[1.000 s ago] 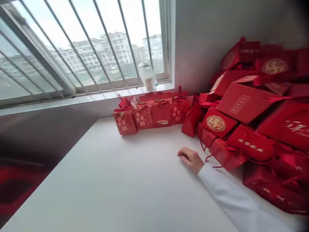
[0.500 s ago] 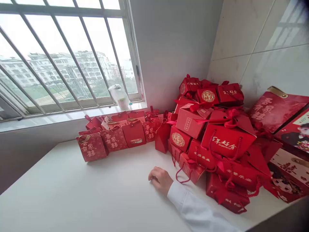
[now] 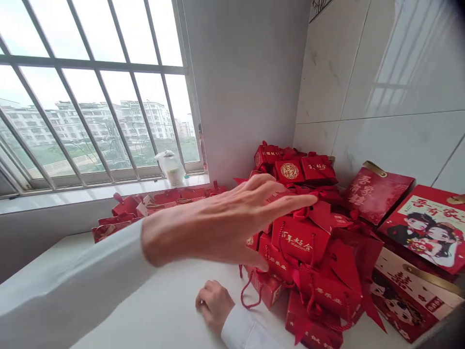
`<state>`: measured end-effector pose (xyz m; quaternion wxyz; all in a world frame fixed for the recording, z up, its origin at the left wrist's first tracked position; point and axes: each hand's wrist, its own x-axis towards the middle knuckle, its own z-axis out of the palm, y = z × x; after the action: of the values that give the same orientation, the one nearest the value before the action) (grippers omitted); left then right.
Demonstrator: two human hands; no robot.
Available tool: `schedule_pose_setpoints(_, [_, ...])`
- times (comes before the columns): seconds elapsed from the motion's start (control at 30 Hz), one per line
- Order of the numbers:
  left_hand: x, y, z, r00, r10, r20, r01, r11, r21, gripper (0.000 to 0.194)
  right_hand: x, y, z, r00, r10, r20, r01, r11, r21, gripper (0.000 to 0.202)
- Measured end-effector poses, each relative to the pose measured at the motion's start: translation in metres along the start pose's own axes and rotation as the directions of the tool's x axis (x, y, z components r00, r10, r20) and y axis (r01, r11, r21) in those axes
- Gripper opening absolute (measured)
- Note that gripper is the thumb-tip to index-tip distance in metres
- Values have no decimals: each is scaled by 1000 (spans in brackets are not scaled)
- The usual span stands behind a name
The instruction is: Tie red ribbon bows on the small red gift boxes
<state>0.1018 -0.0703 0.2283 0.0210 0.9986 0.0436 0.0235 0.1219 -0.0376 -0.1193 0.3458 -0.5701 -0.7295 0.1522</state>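
Note:
My left hand (image 3: 221, 223) reaches across from the left, palm down, with its fingers apart and nothing in them. From this view it overlaps a heap of red gift boxes; I cannot tell whether the fingertips touch any. One box with gold writing and a rope handle (image 3: 301, 241) shows just beyond the fingers. My right hand (image 3: 215, 305) rests on the white tabletop (image 3: 160, 310), fingers curled in and apparently empty. Close to its right is a small red box with a rope loop (image 3: 267, 286), lying at the heap's lower edge.
A row of red bags (image 3: 112, 225) along the wall is partly hidden by my left arm. At the right stand larger red bags, one with a cartoon couple (image 3: 428, 232). On the windowsill sits a plastic cup in a bag (image 3: 172, 167), beside the barred window.
My left hand has come into view from the left and extends over the heap. The view has tilted up and turned right. My right hand still rests on the table.

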Motion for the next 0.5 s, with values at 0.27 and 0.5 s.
schedule_pose_setpoints(0.27, [118,-15,19,956,177,236,-173,984,-36,128,2,-1,-4,999,-5,31,7,999,-47,19])
schedule_pose_setpoints(0.5, [94,-6,22,963,266,31,-267,963,24,115,-2,2,-12,997,-39,73,40,999,-19,8])
